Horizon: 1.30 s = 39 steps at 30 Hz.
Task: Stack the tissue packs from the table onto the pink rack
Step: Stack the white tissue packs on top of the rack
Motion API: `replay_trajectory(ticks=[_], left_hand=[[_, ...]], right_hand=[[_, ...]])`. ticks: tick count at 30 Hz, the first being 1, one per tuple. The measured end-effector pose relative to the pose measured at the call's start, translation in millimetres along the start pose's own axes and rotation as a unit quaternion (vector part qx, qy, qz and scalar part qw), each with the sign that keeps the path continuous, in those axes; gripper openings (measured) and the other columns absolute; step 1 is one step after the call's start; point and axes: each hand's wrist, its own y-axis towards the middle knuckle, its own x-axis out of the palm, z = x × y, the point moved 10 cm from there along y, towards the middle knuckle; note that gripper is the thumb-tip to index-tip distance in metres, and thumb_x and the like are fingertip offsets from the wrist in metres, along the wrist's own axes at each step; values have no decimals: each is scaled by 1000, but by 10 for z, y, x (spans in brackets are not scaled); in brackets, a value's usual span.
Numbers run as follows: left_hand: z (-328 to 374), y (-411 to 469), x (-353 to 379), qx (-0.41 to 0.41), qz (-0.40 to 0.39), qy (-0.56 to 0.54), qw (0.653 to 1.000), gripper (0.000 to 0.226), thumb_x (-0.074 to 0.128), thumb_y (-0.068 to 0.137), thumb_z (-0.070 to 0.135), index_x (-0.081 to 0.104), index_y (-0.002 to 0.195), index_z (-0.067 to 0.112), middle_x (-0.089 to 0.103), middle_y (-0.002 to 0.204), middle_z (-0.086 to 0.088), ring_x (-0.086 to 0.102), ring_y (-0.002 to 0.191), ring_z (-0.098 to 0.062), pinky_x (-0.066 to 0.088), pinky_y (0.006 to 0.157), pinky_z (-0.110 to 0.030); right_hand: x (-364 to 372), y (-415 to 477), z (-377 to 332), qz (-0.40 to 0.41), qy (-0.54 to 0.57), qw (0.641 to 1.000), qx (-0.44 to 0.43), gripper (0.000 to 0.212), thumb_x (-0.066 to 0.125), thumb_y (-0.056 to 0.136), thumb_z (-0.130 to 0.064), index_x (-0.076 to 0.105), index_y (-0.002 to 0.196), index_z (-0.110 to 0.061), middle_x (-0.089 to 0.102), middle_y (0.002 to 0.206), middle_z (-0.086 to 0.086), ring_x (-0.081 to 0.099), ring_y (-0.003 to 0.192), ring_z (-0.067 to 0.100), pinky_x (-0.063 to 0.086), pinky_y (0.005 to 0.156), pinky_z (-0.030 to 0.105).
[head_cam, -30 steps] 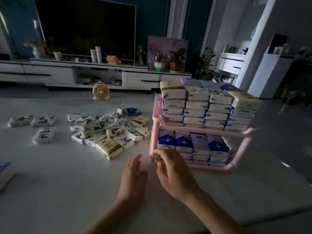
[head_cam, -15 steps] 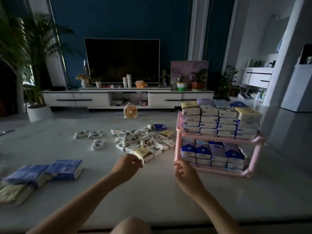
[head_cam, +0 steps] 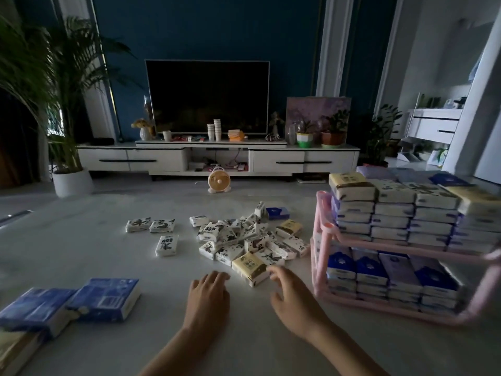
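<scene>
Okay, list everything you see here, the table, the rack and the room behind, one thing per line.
pink rack: one, pink, table's right side
racked tissue packs: many, white, blue, yellow, both tiers
loose pile: many packs, mostly white with black print, table centre
stray packs: three, white, left of pile
large packs: two, blue, table's near left
table: one, pale grey
television: one, black, back wall
cabinet: one, white, below television
fan: one, orange, floor by cabinet
palm: one, green, far left
left hand: one, open, near the pile
right hand: one, open, fingers by a yellow pack
</scene>
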Motion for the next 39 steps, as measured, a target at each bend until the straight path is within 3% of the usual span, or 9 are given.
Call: replay_trajectory(ticks=[3, 8, 15, 18, 21, 25, 31, 34, 39], left_hand=[[160, 167, 84, 56, 28, -19, 998, 28, 66, 68, 10, 65, 95, 16, 69, 91, -1, 65, 75, -17, 51, 64, -32], [407, 167, 409, 213, -18, 49, 976, 47, 40, 83, 41, 45, 129, 31, 54, 130, 12, 44, 122, -11, 37, 103, -32], [352, 244, 400, 172, 9, 30, 985, 35, 42, 80, 43, 59, 110, 32, 63, 104, 12, 57, 103, -11, 50, 90, -44], [251, 303, 231, 124, 64, 3, 990, 28, 42, 82, 43, 64, 96, 30, 63, 89, 10, 60, 88, -13, 50, 88, -42], [114, 321, 130, 73, 92, -41, 992, 56, 48, 74, 49, 50, 121, 20, 63, 104, 3, 50, 99, -14, 40, 92, -29], [214, 293, 199, 109, 60, -117, 985, 75, 53, 71, 54, 33, 134, 20, 53, 128, -4, 38, 117, -11, 34, 99, -31], [64, 267, 191, 76, 64, -147, 984, 69, 54, 71, 52, 48, 128, 14, 56, 116, -5, 42, 104, -9, 41, 86, -28], [68, 249, 188, 77, 63, -127, 987, 65, 54, 70, 53, 44, 127, 21, 57, 115, -4, 43, 102, -11, 40, 83, -32], [176, 192, 118, 87, 57, -112, 988, 71, 55, 68, 61, 49, 124, 18, 58, 111, -2, 42, 100, -9, 36, 81, -31]], right_hand=[[21, 425, -80, 45, -50, 998, -17, 61, 45, 90, 0, 23, 144, -17, 38, 143, 4, 37, 130, 14, 35, 107, 25], [138, 1092, -1, 39, -199, 979, -37, 72, 45, 88, 2, 13, 148, -23, 26, 151, 2, 21, 139, 18, 20, 115, 33], [193, 1349, 218, 9, -250, 968, -34, 28, 52, 92, -20, 56, 119, -13, 47, 118, 1, 47, 106, 16, 36, 92, 22], [21, 1217, 264, 95, -119, 988, -16, 21, 50, 93, -24, 58, 106, -9, 57, 107, 3, 54, 92, 13, 45, 80, 20], [-91, 918, 312, 157, 108, 981, 42, 10, 57, 90, -19, 57, 98, -14, 63, 84, -3, 60, 71, 5, 45, 62, 11], [341, 686, 179, -23, 273, 953, 130, 10, 62, 86, -23, 60, 96, -21, 68, 88, -1, 67, 79, 10, 53, 68, 23], [41, 617, 207, 102, -35, 993, 43, 14, 54, 91, -20, 62, 101, -16, 62, 102, 3, 57, 97, 16, 42, 81, 23], [193, 544, 322, -4, -239, 971, 21, 46, 46, 93, -32, 35, 137, -26, 40, 135, 2, 38, 123, 20, 33, 100, 30], [242, 447, 305, -23, -238, 971, 16, 50, 44, 92, -41, 29, 137, -27, 37, 134, 7, 40, 119, 22, 38, 97, 32]])
